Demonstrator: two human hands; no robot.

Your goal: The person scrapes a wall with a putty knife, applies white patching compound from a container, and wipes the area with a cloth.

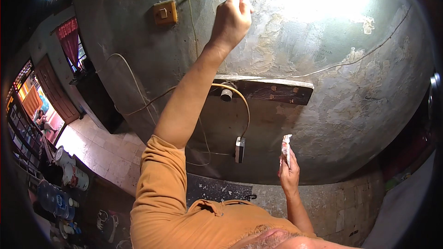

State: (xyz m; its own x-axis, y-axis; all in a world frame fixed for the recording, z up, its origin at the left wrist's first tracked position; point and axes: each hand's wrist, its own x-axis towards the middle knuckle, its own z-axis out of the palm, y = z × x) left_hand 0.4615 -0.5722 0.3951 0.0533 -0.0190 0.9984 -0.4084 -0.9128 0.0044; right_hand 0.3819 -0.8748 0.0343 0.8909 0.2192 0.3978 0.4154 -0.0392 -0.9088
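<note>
Head view: left hand (pixel 232 20) raised high against the patchy grey-green wall (pixel 334 115), beside a bright white glare; fingers curled in, tips close together. Cannot tell whether they pinch anything. Right hand (pixel 290 175) lower, in front of the wall, gripping a white-smeared flat piece (pixel 286 150) held upright between thumb and fingers, below the right part of a dark board (pixel 286 93) with a pale upper edge. Wall surface rough, peeling in places, with pale streaks right of the raised hand. Yellowed light switch (pixel 164 13) left of that hand, a thin cord hanging just beside it. Thicker cable (pixel 248 106) loops over the board down to a black-and-white box (pixel 240 150). Far left: red curtain (pixel 68 41), a person (pixel 44 120) seated by an open doorway, large blue water bottle (pixel 51 198).
</note>
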